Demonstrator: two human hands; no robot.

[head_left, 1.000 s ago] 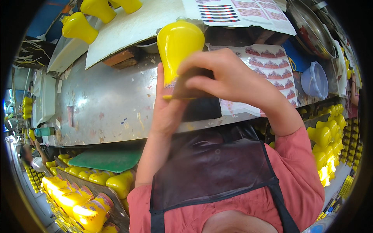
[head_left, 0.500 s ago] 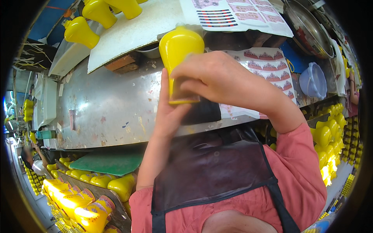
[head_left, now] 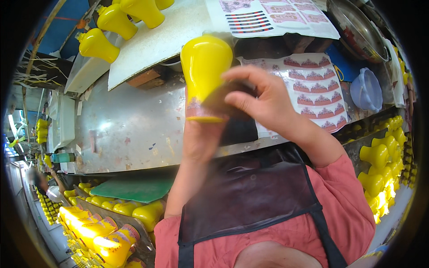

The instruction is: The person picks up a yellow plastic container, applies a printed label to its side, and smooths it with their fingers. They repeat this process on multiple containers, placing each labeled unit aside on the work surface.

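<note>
A glossy yellow vase-shaped bottle (head_left: 205, 62) stands over the metal table, its neck away from me. My left hand (head_left: 202, 140) grips it low from behind, with the fingers mostly hidden by the bottle. A pinkish patterned decal (head_left: 194, 107) wraps its lower part, just above the flared base. My right hand (head_left: 270, 96) holds a dark, flat, blurred piece (head_left: 227, 99) between thumb and fingers, against the bottle's lower right side. It looks like a scraper, though its exact kind is unclear. Beneath lies a black pad (head_left: 243, 131).
A sheet of crown-shaped decals (head_left: 315, 91) lies right of the bottle; another printed sheet (head_left: 286, 20) is behind it. Yellow bottles (head_left: 100, 45) rest on a white board (head_left: 178, 29). A lilac bucket (head_left: 366, 91) and metal pan (head_left: 355, 33) stand right. Decorated bottles (head_left: 114, 245) fill the lower left.
My right hand has shifted right and its fingers have spread, bringing the dark flat piece into view. The bottle has turned or tilted slightly, and the decal at its base shows more.
</note>
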